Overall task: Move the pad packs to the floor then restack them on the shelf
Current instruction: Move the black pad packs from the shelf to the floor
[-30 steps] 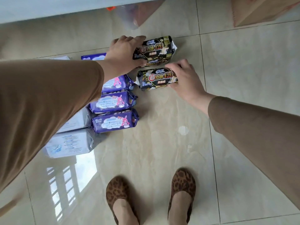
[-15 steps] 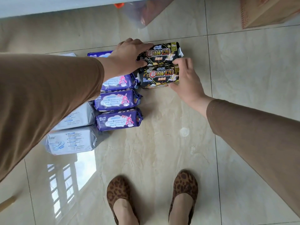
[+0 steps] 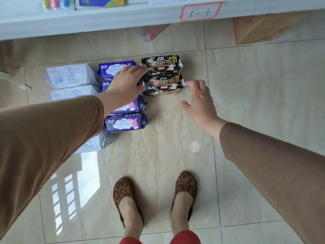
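Two black pad packs lie side by side on the tiled floor, the far one [image 3: 161, 64] and the near one [image 3: 164, 84]. Left of them stands a column of purple pad packs [image 3: 125, 123], partly hidden by my left arm. Further left lie white pad packs [image 3: 70, 75]. My left hand [image 3: 127, 83] hovers with straight fingers above the purple packs, beside the black packs, and holds nothing. My right hand [image 3: 198, 101] is spread open just right of the near black pack, apart from it. The white shelf [image 3: 105, 20] edge runs along the top.
A label reading 1-3 [image 3: 200, 12] is stuck on the shelf edge. A cardboard box [image 3: 260, 27] sits under the shelf at the right. My two feet in leopard-print shoes [image 3: 154, 194] stand on the tiles near the bottom. Pens and a blue card lie on the shelf.
Both hands have let go of the black packs and lifted away from them. The two black packs now lie together on the floor. The view has tilted up and shows the shelf.
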### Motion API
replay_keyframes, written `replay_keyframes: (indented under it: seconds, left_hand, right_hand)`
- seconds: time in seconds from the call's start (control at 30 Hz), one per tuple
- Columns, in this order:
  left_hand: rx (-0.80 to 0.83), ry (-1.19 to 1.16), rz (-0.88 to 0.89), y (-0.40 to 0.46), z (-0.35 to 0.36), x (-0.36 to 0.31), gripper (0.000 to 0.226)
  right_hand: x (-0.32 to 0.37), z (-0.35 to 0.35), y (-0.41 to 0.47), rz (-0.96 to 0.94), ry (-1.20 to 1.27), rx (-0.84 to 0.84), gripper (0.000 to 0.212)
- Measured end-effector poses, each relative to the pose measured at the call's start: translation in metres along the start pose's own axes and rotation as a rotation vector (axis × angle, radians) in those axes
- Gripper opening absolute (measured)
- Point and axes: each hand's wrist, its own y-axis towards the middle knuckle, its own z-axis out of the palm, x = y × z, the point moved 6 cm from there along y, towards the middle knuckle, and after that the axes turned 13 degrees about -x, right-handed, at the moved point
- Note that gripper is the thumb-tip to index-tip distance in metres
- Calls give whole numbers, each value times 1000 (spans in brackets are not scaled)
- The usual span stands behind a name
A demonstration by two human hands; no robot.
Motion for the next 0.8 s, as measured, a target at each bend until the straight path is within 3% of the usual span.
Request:
replay_keyframes:
  seconds: [0.17,0.37,0.6,0.8]
  left_hand:
    - [-21,-82,-141,-74,-65,-39,55]
    - [-99,-167,-234,-138,-204,-116,51]
    - [-144,-194,-145,-191,-393,-210,50]
    - [-247,-165,-36,-198,-538,-278,53]
  right_hand:
    - [32,-81,-36,47,-8,79,40]
    - [90,-225,-78,134,40,139,30]
    - [171,-427,-117,156,91,41,26]
    - [231,-578,-117,50,98,-100,28]
